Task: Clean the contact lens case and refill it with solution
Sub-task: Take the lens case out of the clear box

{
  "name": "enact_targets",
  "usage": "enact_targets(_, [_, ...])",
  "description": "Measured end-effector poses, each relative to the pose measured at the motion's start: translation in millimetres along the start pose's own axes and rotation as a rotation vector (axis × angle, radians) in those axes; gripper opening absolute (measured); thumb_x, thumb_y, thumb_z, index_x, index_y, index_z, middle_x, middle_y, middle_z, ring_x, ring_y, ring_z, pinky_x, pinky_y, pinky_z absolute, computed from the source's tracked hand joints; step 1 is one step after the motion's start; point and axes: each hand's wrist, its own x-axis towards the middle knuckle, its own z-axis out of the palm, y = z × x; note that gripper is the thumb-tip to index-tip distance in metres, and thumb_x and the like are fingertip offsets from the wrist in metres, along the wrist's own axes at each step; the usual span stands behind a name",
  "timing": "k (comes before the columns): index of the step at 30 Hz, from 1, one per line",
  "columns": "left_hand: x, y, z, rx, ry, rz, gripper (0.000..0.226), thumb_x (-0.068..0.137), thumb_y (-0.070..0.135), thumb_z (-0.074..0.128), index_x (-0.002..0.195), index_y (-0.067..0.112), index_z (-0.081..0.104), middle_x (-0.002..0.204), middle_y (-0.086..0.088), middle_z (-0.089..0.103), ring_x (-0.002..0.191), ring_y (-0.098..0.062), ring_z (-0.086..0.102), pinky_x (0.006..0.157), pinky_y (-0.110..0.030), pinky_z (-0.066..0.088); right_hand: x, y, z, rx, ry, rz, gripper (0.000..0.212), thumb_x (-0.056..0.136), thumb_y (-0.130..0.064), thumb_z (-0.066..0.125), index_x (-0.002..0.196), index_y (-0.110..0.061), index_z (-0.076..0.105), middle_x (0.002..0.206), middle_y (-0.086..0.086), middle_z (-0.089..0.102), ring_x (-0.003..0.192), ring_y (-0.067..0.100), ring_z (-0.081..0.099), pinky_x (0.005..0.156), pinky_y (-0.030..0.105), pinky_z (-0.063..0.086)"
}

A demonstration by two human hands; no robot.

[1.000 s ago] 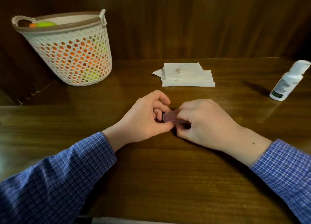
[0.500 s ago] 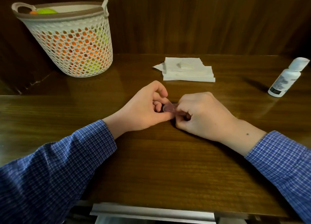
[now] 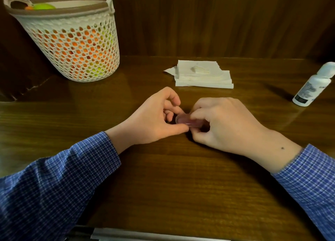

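Observation:
A small pinkish translucent contact lens case lies low over the wooden table, held between both hands. My left hand pinches its left end between thumb and fingertips. My right hand curls over its right part and hides most of it. A white solution bottle with a white cap stands tilted-looking at the far right, apart from both hands. A stack of white tissues lies behind the hands.
A white mesh basket holding orange and green balls stands at the back left. A dark wood panel wall rises behind the table. A pale metal strip runs along the table's near edge.
The view has tipped downward a little, so everything sits higher in the frame. More of the pink case shows between the fingers now; both hands stay on it.

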Motion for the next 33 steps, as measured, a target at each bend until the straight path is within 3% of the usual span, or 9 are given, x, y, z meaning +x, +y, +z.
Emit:
enact_targets(4, [0,-1,2,-0.025,0.013,-0.011,0.047,0.078,0.024,0.088,0.108,0.025,0.052,0.096,0.007,0.077,0.071,-0.021,0.064,0.067,-0.033,0.06,3,-7,2,-0.063,0.022,0.012,0.02,0.089,-0.035,0.064,0.085,-0.022,0.079,0.08,-0.007,0.068,0.068,0.013,0.06,0.059,0.032,0.054])
enact_targets(9, [1,-1,1,-0.048,0.014,-0.041,0.044,0.08,0.022,0.087,0.107,0.025,0.052,0.096,0.008,0.078,0.067,-0.008,0.059,0.066,-0.023,0.058,5,-9,5,-0.079,0.053,-0.001,0.022,0.093,-0.03,0.059,0.088,-0.019,0.078,0.075,-0.004,0.067,0.067,0.015,0.061,0.061,0.036,0.055])
enact_targets(17, [2,-1,0,-0.01,-0.017,-0.036,0.058,0.074,0.027,0.091,0.115,0.029,0.051,0.102,0.015,0.077,0.078,-0.017,0.067,0.071,-0.024,0.06,-2,7,2,0.115,0.047,-0.005,0.023,0.089,-0.04,0.066,0.101,-0.026,0.08,0.092,-0.012,0.072,0.077,0.005,0.063,0.067,0.03,0.057])
enact_targets(20, [2,-1,1,0.011,-0.031,-0.04,0.063,0.072,0.03,0.092,0.119,0.031,0.051,0.103,0.017,0.076,0.081,-0.013,0.068,0.072,-0.022,0.058,-3,16,2,0.23,0.083,0.016,0.027,0.089,-0.043,0.065,0.104,-0.027,0.08,0.093,-0.014,0.075,0.08,0.005,0.067,0.067,0.027,0.059])
enact_targets(23, [2,-1,1,0.022,-0.043,-0.046,0.068,0.071,0.03,0.093,0.124,0.03,0.05,0.101,0.015,0.075,0.081,-0.007,0.067,0.072,-0.018,0.055,-3,24,9,0.356,0.188,0.11,0.018,0.09,-0.039,0.068,0.101,-0.03,0.079,0.089,-0.02,0.074,0.081,0.003,0.068,0.065,0.021,0.058])
enact_targets(27, [4,-1,1,0.018,-0.041,-0.081,0.075,0.07,0.031,0.094,0.128,0.029,0.047,0.102,0.012,0.076,0.082,-0.008,0.066,0.072,-0.019,0.055,0,32,20,0.451,0.282,0.234,0.009,0.093,-0.034,0.07,0.097,-0.042,0.071,0.09,-0.032,0.067,0.096,-0.005,0.064,0.073,0.006,0.051])
enact_targets(33, [3,-1,3,0.02,0.005,-0.092,0.075,0.068,0.036,0.094,0.127,0.031,0.048,0.098,0.019,0.078,0.084,-0.006,0.07,0.07,-0.014,0.054,7,40,30,0.557,0.318,0.386,0.017,0.095,-0.027,0.069,0.088,-0.042,0.071,0.084,-0.024,0.071,0.087,-0.009,0.065,0.067,0.003,0.048])
